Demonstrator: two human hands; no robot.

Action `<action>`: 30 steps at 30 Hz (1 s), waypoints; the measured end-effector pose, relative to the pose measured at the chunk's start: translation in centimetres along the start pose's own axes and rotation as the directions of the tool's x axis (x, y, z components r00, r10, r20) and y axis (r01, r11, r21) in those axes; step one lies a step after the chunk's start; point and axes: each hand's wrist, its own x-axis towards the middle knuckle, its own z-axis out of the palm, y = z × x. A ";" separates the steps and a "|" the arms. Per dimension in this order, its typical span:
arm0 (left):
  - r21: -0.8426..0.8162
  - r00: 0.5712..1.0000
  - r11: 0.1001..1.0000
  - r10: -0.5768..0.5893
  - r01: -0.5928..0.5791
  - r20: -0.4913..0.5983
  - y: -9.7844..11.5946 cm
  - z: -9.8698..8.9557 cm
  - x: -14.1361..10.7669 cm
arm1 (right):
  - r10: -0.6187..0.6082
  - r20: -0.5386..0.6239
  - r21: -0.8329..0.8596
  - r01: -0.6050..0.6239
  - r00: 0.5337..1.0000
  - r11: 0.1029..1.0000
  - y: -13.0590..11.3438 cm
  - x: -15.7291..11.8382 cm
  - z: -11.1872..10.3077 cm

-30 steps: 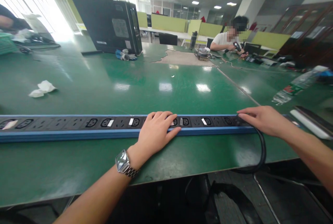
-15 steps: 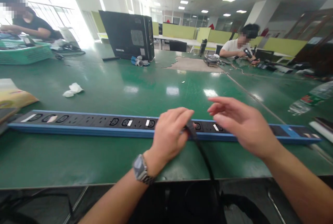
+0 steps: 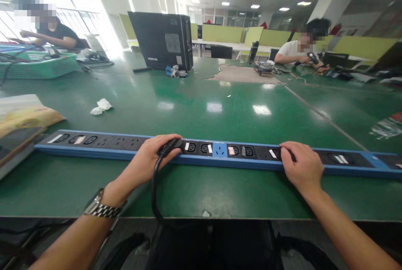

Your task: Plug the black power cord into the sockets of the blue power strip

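A long blue and black power strip (image 3: 201, 161) with rows of sockets lies across the table in front of me. My left hand (image 3: 141, 159) is closed around a black power plug (image 3: 170, 146), held at the strip's sockets left of the middle. From the plug a thick black cord (image 3: 154, 190) bends down over the table's front edge. Whether the plug's pins sit in a socket is hidden. Farther right, my right hand (image 3: 303, 169) grips the strip, thumb along its near edge and fingers curled over the top.
A black computer case (image 3: 160, 42) stands at the back, patterned gloves (image 3: 176, 71) beside it. Crumpled tissue (image 3: 102, 106) and a yellowish packet (image 3: 31, 111) lie left, near a green basket (image 3: 53, 67). A plastic bottle (image 3: 386, 127) lies right. Two people work across the table.
My left hand has moved left along the strip with the plug. My right hand has come down from above and closed on the strip. The view has shifted slightly left.
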 end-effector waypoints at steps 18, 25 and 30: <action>-0.038 0.984 0.997 -0.074 0.069 -0.161 0.8 0.4 0.2 | 0.051 -0.007 0.017 -0.051 0.999 0.999 0.0 -0.1 0.2; -0.162 0.993 0.984 0.055 -0.072 -0.108 7.0 5.7 2.6 | 0.079 0.012 0.036 -0.080 0.997 0.996 -0.3 0.0 0.0; 0.049 0.996 0.998 0.046 -0.043 -0.071 8.0 8.0 3.6 | 0.085 0.023 0.075 -0.086 0.996 0.993 -0.2 -0.1 0.1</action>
